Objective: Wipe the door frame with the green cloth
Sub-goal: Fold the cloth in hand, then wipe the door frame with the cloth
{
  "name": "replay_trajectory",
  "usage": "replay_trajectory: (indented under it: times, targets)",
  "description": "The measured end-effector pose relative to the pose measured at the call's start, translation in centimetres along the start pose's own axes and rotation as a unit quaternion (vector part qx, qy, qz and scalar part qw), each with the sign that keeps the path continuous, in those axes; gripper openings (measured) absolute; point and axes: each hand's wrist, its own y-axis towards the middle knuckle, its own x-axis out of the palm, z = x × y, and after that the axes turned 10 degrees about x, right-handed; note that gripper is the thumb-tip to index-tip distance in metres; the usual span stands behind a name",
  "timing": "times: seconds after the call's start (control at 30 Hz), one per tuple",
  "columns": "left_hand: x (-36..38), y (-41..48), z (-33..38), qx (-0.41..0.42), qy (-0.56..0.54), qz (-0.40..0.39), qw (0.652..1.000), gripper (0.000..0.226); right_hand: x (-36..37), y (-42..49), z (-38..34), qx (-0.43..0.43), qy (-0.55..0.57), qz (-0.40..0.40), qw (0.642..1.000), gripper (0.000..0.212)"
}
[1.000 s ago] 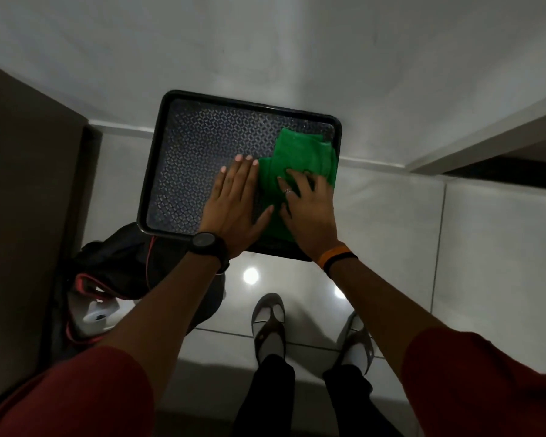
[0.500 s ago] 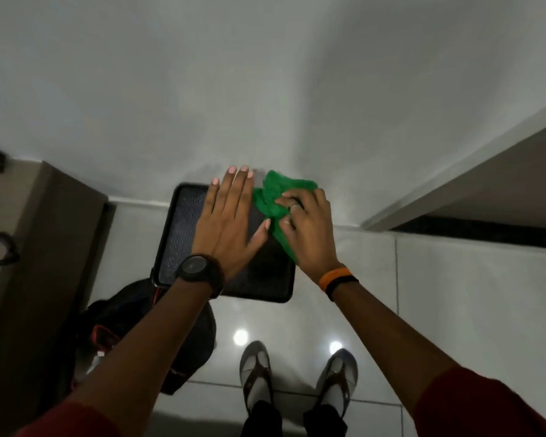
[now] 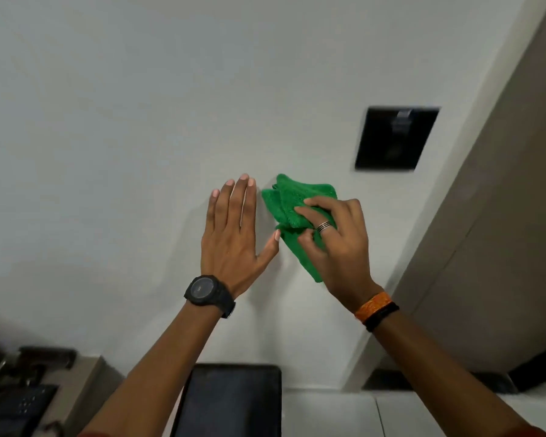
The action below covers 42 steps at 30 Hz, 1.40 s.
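Observation:
A folded green cloth (image 3: pixel 292 203) is held up in front of the white wall, pinched in my right hand (image 3: pixel 338 241), which wears a ring and an orange wristband. My left hand (image 3: pixel 234 234), with a black watch on the wrist, is flat and empty just left of the cloth, its thumb almost touching the cloth's edge. The brown door frame (image 3: pixel 498 222) runs diagonally along the right side, to the right of my right hand and apart from it.
A black switch plate (image 3: pixel 396 138) is on the wall above and right of the cloth. A black tray (image 3: pixel 234 402) stands on the floor below, against the wall. A brown cabinet with dark items (image 3: pixel 29 389) is at the lower left.
Both hands have risen from the tray, and the right hand has lifted the green cloth off it. The view has tilted up the wall, bringing the switch plate and the door frame into sight.

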Motion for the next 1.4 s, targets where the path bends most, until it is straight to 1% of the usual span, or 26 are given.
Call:
replay_trajectory:
  times: [0.13, 0.37, 0.43, 0.53, 0.63, 0.8, 0.83, 0.87, 0.9, 0.97, 1.0, 1.03, 1.07, 1.13, 1.2, 1.27, 1.3, 1.4]
  targets:
    - [-5.5, 9.9, -0.8, 0.023, 0.020, 0.076, 0.997, 0.081, -4.3, 9.8, -3.0, -0.049, 0.002, 0.089, 0.995, 0.024]
    - [-13.5, 23.2, 0.1, 0.063, 0.027, 0.168, 0.983, 0.081, -11.6, 22.8, -5.8, -0.112, -0.047, 0.194, 0.973, 0.027]
    - [-15.1, 26.4, 1.0, 0.072, 0.029, 0.181, 0.980, 0.082, -13.5, 25.5, -5.9, -0.121, -0.059, 0.217, 0.967, 0.027]
    - [-16.5, 31.0, 2.8, 0.101, 0.030, 0.196, 0.975, 0.082, -16.6, 29.1, -5.4, -0.127, -0.080, 0.247, 0.957, 0.027]
    - [-17.1, 35.2, 4.9, 0.117, 0.033, 0.229, 0.966, 0.079, -19.9, 32.8, -4.7, -0.140, -0.097, 0.274, 0.947, 0.027]
    - [-17.6, 40.7, 7.9, 0.121, 0.046, 0.255, 0.958, 0.077, -25.4, 39.5, -4.0, -0.169, -0.103, 0.371, 0.907, 0.031]
    - [-17.4, 41.7, 8.3, 0.125, 0.049, 0.260, 0.956, 0.076, -26.2, 40.6, -3.6, -0.163, -0.107, 0.386, 0.902, 0.031]
    - [-17.3, 42.7, 8.7, 0.129, 0.051, 0.268, 0.953, 0.075, -26.9, 41.5, -2.8, -0.144, -0.114, 0.379, 0.907, 0.032]
    - [-17.1, 43.5, 9.1, 0.131, 0.053, 0.272, 0.952, 0.075, -27.2, 42.1, -2.0, -0.108, -0.121, 0.344, 0.925, 0.033]
    - [-16.6, 44.9, 9.7, 0.134, 0.062, 0.268, 0.952, 0.075, -27.2, 42.3, 0.0, -0.014, -0.137, 0.221, 0.966, 0.039]
    - [-16.2, 45.3, 10.0, 0.135, 0.067, 0.264, 0.953, 0.075, -26.8, 42.1, 1.2, 0.013, -0.146, 0.165, 0.975, 0.044]
    - [-15.8, 45.8, 10.3, 0.140, 0.071, 0.261, 0.952, 0.075, -26.5, 41.9, 2.4, 0.015, -0.156, 0.139, 0.978, 0.048]
    - [-15.4, 46.3, 10.5, 0.146, 0.075, 0.259, 0.952, 0.075, -26.2, 41.9, 3.3, 0.003, -0.166, 0.139, 0.976, 0.049]
    - [-14.8, 47.2, 10.8, 0.154, 0.080, 0.258, 0.951, 0.073, -26.0, 43.0, 3.8, -0.020, -0.175, 0.183, 0.967, 0.048]
    - [-14.3, 48.2, 10.8, 0.151, 0.080, 0.256, 0.951, 0.073, -26.1, 45.3, 3.7, -0.035, -0.212, 0.220, 0.952, 0.058]
    - [-13.9, 49.0, 10.5, 0.147, 0.081, 0.257, 0.952, 0.073, -26.4, 47.8, 3.5, -0.037, -0.274, 0.223, 0.935, 0.073]
    - [-13.6, 49.3, 10.4, 0.149, 0.082, 0.259, 0.951, 0.073, -26.5, 48.8, 3.4, -0.038, -0.291, 0.221, 0.930, 0.077]
    - [-13.0, 49.7, 10.1, 0.155, 0.089, 0.267, 0.947, 0.074, -26.5, 49.8, 3.7, -0.042, -0.289, 0.229, 0.929, 0.078]
